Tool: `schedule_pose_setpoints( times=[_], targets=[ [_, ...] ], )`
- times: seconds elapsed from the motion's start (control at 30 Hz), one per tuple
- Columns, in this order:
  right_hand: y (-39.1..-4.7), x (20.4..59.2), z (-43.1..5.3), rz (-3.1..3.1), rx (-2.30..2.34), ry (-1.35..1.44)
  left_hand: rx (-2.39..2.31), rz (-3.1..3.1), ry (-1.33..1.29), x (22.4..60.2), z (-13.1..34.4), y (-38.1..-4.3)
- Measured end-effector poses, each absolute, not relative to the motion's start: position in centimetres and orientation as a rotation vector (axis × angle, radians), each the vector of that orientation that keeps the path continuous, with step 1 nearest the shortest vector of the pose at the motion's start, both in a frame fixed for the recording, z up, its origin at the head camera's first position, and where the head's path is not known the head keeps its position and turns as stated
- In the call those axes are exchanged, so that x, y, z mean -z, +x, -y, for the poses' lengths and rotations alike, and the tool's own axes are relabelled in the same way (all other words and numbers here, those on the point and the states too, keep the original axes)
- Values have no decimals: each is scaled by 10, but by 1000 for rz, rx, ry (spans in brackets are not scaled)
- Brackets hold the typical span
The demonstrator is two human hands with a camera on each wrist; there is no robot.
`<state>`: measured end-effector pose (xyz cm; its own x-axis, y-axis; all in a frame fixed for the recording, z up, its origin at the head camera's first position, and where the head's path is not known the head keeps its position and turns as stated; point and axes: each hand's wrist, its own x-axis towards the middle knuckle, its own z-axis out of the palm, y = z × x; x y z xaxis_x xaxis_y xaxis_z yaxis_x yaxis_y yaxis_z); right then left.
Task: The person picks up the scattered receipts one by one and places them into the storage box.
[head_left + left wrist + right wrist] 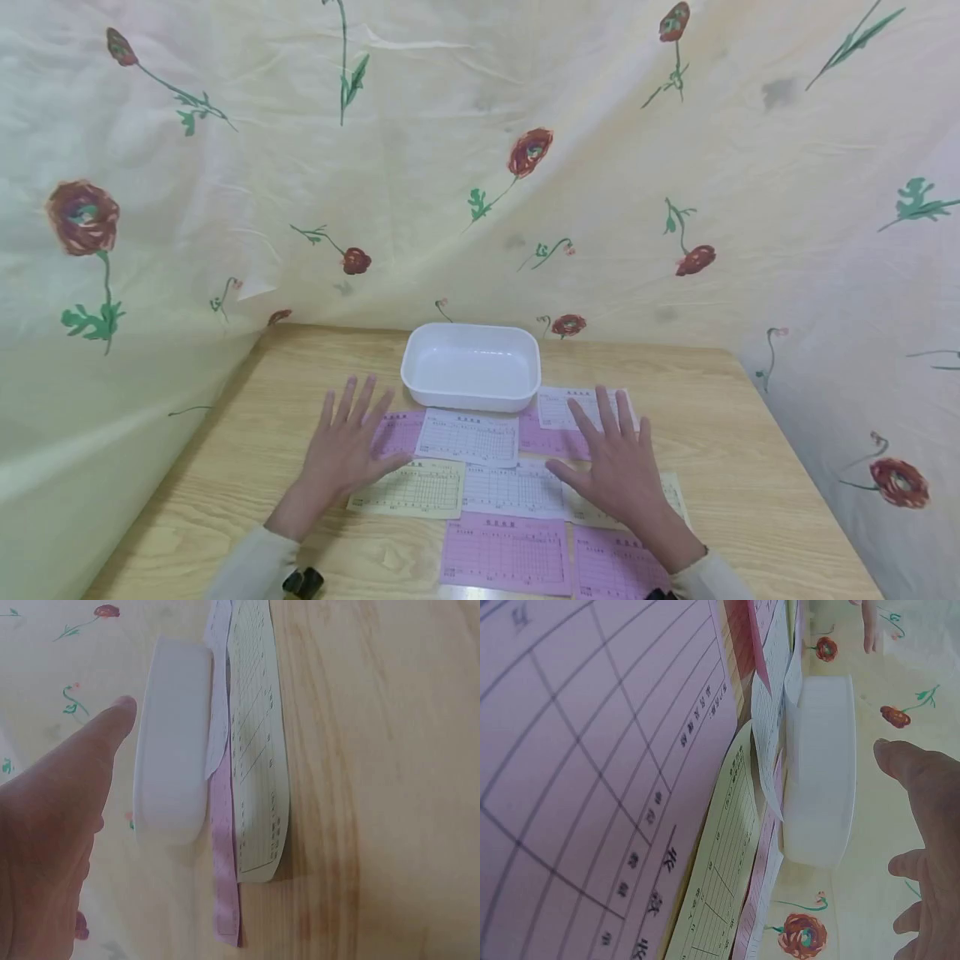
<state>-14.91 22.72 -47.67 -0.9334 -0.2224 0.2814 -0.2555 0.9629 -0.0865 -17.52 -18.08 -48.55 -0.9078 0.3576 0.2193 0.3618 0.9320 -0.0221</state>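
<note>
Both bare hands are held out with fingers spread, and neither grips anything. My left hand (339, 457) overlaps the left ends of a pink slip (400, 435) and a yellow slip (423, 492) in the head view. Over on the right, my right hand (621, 471) covers part of another yellow slip (672, 490), near a white slip (557, 408) lying partly over a pink one (547, 442). Between the hands lie two more white printed slips, one (468, 437) behind the other (513, 492). Closest to me are a pink slip (506, 557) and a second pink slip (611, 567), partly behind my right wrist.
A white rectangular tub (471, 401) stands behind the slips, its inside bare. The wooden table (750, 467) reaches back to a flower-printed curtain (450, 167), which also hangs along both sides.
</note>
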Motion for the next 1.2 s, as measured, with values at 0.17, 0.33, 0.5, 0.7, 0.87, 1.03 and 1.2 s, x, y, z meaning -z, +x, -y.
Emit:
schedule_pose_setpoints(
  times=[0.17,0.33,0.5,0.7,0.87,1.03,1.2],
  targets=[
    [-149,477,-227,2857,-187,350,44,2865,-542,483,180,-172],
    [-148,476,-226,2859,-181,368,58,2868,-546,483,180,-171],
    [-150,474,-226,2832,-173,391,51,2846,-555,482,182,-175],
    [-153,466,-230,2824,-156,426,130,2854,-566,474,181,-182],
    [-160,456,-239,2795,-126,448,286,2870,-542,465,178,-195],
    [-167,447,-253,2821,-152,426,425,2865,-506,459,176,-208],
    [-179,444,-273,2854,-309,402,563,2789,-506,459,173,-223]
  ],
)
